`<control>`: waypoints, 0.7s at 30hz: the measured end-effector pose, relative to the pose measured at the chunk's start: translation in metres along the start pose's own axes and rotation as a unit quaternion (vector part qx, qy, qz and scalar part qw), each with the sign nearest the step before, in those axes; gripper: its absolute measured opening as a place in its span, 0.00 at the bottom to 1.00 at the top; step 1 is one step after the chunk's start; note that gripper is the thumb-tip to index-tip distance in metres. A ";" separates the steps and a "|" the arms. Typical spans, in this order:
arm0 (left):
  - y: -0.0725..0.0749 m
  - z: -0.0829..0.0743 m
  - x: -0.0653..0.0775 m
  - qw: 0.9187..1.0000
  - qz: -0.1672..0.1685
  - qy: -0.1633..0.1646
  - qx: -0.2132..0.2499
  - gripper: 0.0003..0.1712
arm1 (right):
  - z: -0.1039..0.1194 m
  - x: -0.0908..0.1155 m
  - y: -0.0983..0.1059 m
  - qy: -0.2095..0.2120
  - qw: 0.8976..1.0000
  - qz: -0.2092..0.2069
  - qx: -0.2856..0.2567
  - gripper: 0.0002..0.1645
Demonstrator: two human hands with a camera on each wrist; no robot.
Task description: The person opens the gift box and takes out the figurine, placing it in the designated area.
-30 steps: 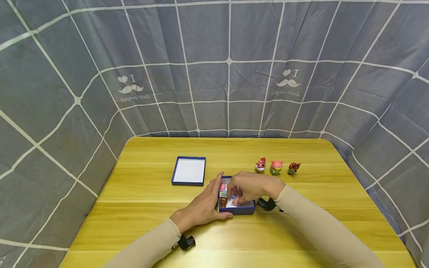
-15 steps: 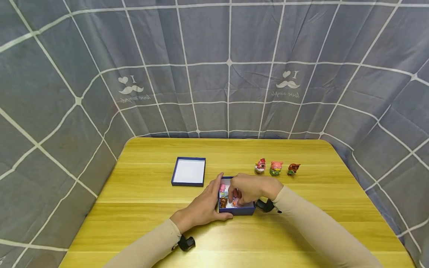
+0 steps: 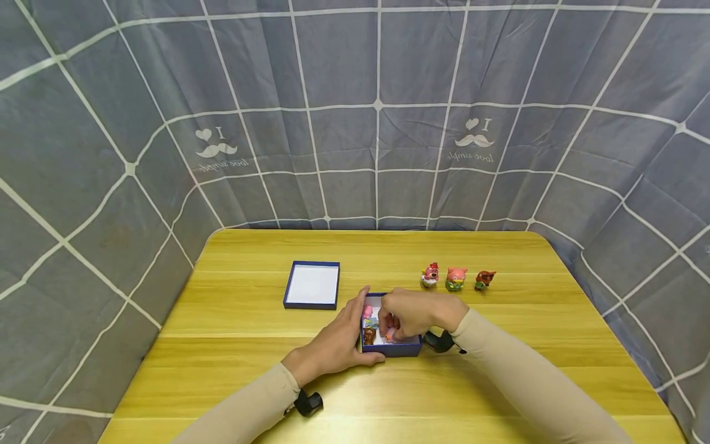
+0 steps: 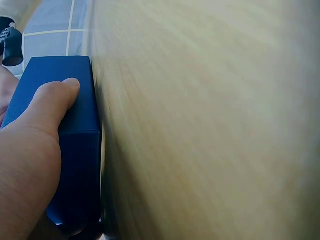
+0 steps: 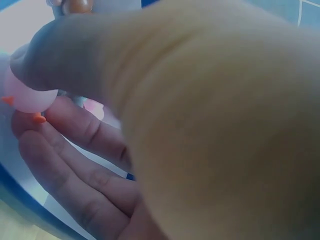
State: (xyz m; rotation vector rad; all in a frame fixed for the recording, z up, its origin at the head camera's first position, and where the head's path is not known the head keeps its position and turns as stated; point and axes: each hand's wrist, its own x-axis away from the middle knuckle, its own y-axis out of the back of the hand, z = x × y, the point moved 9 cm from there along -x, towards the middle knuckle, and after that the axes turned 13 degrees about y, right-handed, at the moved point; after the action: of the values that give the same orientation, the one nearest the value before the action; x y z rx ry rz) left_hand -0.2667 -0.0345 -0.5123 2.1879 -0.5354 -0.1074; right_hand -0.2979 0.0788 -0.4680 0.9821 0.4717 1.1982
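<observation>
Two hands work at an open blue box (image 3: 392,350) on a wood-grain table (image 3: 233,357), a gray grid-patterned cloth (image 3: 344,61) hanging behind. At far left, a shallow blue-edged lid (image 3: 313,285) lies with its white inside facing up, just beyond the box. Next to it, the left hand (image 3: 338,345) grips the box, fingers along the left wall and thumb bent across the near side. Inside, against that left wall, sit a pink figure (image 3: 368,311), a blue-and-yellow figure (image 3: 371,323) and, nearest the person, a brown figure (image 3: 369,337). To their right, the right hand (image 3: 420,309) reaches in from above, its thumb and fingertips pinching a pale pink piece with orange feet (image 5: 34,99) low in the box. At far right, apart from the box, a red-topped figurine (image 3: 429,275), a pink-headed figurine (image 3: 456,279) and a brown fox-like figurine (image 3: 485,280) stand in a row. Placing or adjusting the pink piece appears to be the step in hand, though whether it is going in or out cannot be told. Next, the work likely calls for a steady box and a light fingertip touch, sparing the neighbors.
</observation>
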 end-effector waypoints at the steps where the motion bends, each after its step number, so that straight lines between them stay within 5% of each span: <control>1: 0.000 0.000 0.000 1.000 0.000 0.000 0.000 0.82 | 0.000 0.000 0.000 -0.001 1.000 -0.001 -0.002 0.12; 21: 0.000 0.000 0.000 1.000 0.004 0.005 0.008 0.82 | -0.002 0.014 0.007 -0.004 0.999 -0.049 -0.018 0.09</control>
State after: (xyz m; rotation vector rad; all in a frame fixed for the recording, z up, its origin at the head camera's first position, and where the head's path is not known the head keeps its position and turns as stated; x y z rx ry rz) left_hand -0.2664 -0.0342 -0.5120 2.2009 -0.5404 -0.0878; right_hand -0.2984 0.0927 -0.4602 0.9222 0.4853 1.1104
